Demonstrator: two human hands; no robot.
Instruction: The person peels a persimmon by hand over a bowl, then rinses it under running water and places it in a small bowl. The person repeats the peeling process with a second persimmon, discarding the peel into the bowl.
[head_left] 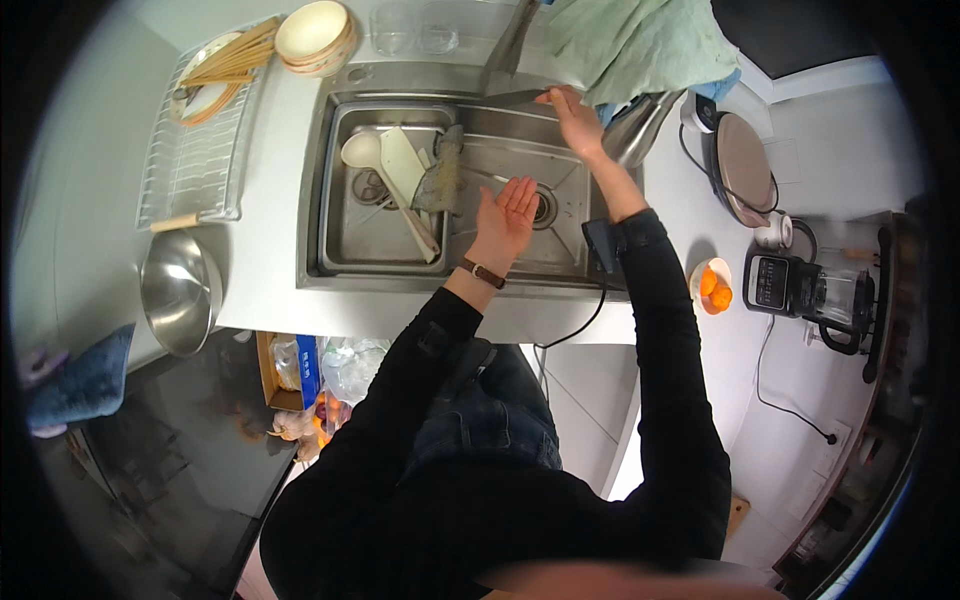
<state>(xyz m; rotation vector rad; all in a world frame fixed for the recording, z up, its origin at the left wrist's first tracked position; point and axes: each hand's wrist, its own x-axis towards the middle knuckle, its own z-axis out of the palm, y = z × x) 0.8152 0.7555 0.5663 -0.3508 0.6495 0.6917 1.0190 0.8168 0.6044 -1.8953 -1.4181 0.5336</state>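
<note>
Over the right basin of the steel sink (310, 225), my left hand (508, 218) is held palm up, fingers stretched out, with nothing in it. My right hand (577, 122) reaches to the sink's back edge, its fingers closed at the end of a long dark blade-like metal piece (515, 98). Its exact kind is hard to make out. The grey faucet (508, 48) stands just behind that piece. In the left basin lie a pale ladle (365, 152), a white flat-bladed utensil (402, 165) and a greyish-green cloth-like thing (440, 180) over the divider.
Left of the sink are a dish rack (190, 180) with chopsticks, stacked bowls (315, 35) and a steel bowl (180, 290). A green cloth (640, 45) hangs behind my right hand, above a steel vessel (640, 130). Rightward are oranges in a bowl (712, 287) and a blender (815, 295).
</note>
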